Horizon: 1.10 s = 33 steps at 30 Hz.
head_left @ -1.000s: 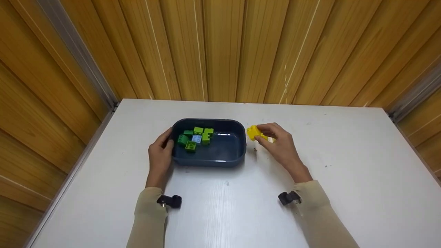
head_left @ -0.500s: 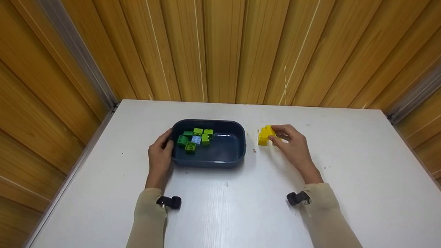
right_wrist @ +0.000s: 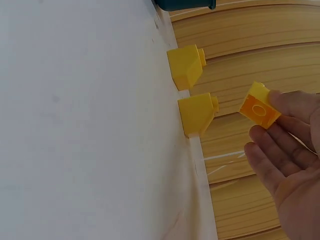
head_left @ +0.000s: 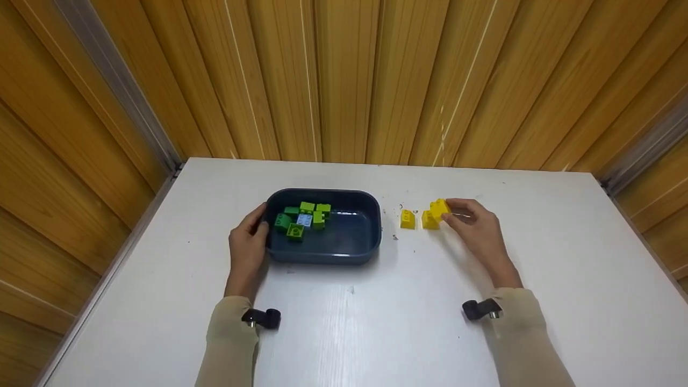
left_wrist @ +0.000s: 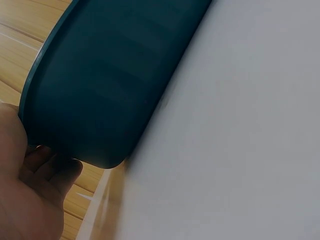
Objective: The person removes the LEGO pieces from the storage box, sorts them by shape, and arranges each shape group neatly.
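My left hand [head_left: 248,247] grips the left end of a dark blue container [head_left: 322,260]. In the left wrist view its fingers [left_wrist: 67,172] curl against the container's end wall. Inside the container, toward its left, lie several toy building bricks, among them a dark green brick [head_left: 282,222], a lime brick [head_left: 319,219] and a light blue brick [head_left: 304,221]. Two yellow sloped bricks stand on the table to the right, a left one [head_left: 407,219] and a right one [right_wrist: 196,114]. My right hand [head_left: 478,231] pinches another yellow brick [right_wrist: 260,105], its hollow underside showing in the right wrist view, raised beside the right one.
The white table [head_left: 344,333] reaches back to a wood-patterned panel wall [head_left: 349,80]. Small dark specks lie on the tabletop between the container and the yellow bricks. Black wrist cameras sit on both sleeves.
My right hand has moved right from beside the container. Two yellow bricks from its grasp now stand on the table, and one stays between its fingers. The left hand holds its place.
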Motion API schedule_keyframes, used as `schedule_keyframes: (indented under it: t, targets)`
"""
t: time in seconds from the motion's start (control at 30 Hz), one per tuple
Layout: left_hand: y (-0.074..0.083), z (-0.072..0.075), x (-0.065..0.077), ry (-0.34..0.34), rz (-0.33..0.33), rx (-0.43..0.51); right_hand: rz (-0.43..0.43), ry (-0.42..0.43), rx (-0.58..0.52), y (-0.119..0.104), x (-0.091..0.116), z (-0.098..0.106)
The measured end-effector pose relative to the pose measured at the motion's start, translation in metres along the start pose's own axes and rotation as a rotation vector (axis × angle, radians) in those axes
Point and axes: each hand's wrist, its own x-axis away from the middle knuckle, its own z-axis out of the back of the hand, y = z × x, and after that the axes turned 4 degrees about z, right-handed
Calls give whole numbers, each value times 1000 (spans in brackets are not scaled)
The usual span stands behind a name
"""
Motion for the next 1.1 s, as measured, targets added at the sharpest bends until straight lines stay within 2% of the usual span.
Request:
schedule_keyframes:
  t: [0.2, 0.43, 0.77, 1.1]
  targets:
    - [-1, 0, 0, -5, -1, 2, -64, -13, 7, 7, 0, 9]
    - [-1, 1, 0, -15, -7, -16, -132, -63, 64, 15, 3, 18]
    - [0, 2, 2, -16, -23, -26, -257, -136, 69, 23, 5, 20]
    - [0, 2, 0, -17, -24, -27, -295, -156, 81, 30, 6, 26]
